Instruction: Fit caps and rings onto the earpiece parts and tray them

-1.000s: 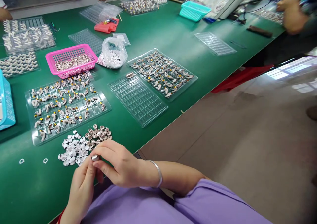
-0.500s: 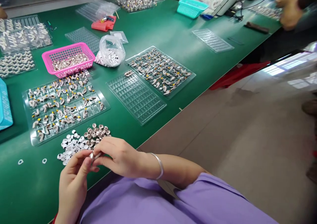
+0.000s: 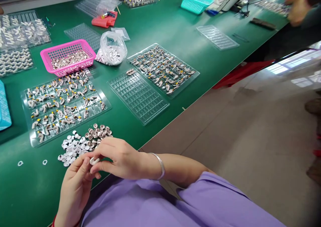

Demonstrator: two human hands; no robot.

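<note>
Both my hands meet at the near edge of the green table (image 3: 160, 26). My left hand (image 3: 75, 185) and my right hand (image 3: 117, 158) pinch one small white and silver part (image 3: 94, 160) between their fingertips. A silver bangle (image 3: 158, 165) circles my right wrist. Just beyond my fingers lies a loose pile of small white caps (image 3: 72, 148) and a pile of metallic round caps (image 3: 99, 133). Behind these sits a clear tray of small bent parts (image 3: 61, 103).
An empty clear tray (image 3: 137, 96) and a second filled tray (image 3: 163, 69) lie to the right. A pink basket (image 3: 67, 57), a plastic bag of parts (image 3: 111, 49) and a teal basket (image 3: 197, 2) stand further back. Other people's hands work at the far edge and at the right (image 3: 297, 6).
My hands have stayed together on the small part, turning it slightly between the fingertips. The view has drifted a little, so the table's things sit lower-left than before.
</note>
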